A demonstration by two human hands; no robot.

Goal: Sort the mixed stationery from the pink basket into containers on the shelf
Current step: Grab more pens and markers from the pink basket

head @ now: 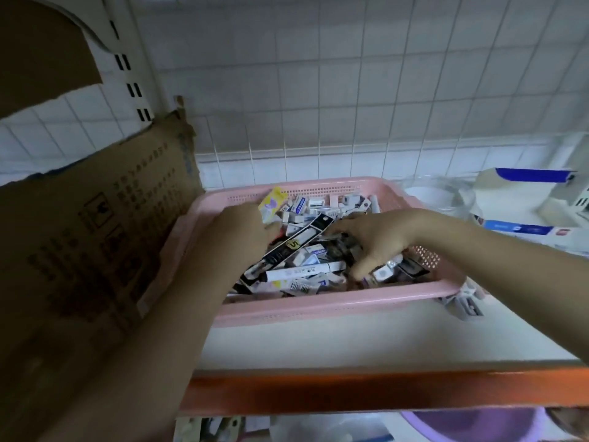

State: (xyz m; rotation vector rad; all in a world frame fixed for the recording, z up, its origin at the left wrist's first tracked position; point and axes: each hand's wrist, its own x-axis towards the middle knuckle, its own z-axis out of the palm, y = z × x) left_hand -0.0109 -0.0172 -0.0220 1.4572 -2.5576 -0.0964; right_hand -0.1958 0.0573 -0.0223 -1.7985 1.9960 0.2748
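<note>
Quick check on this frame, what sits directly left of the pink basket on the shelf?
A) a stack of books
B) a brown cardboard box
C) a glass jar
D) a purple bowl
B: a brown cardboard box with printed markings stands against the left side of the pink basket, while both hands, left hand and right hand, reach into the basket's stationery.

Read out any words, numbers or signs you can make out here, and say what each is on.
"5": yellow tag on the long black package in the pink basket.
Barcode: white item near the basket's front; digits unreadable.
Printed symbols and text on the cardboard box: too blurred to read.
Small packets' labels: too blurred.
</note>
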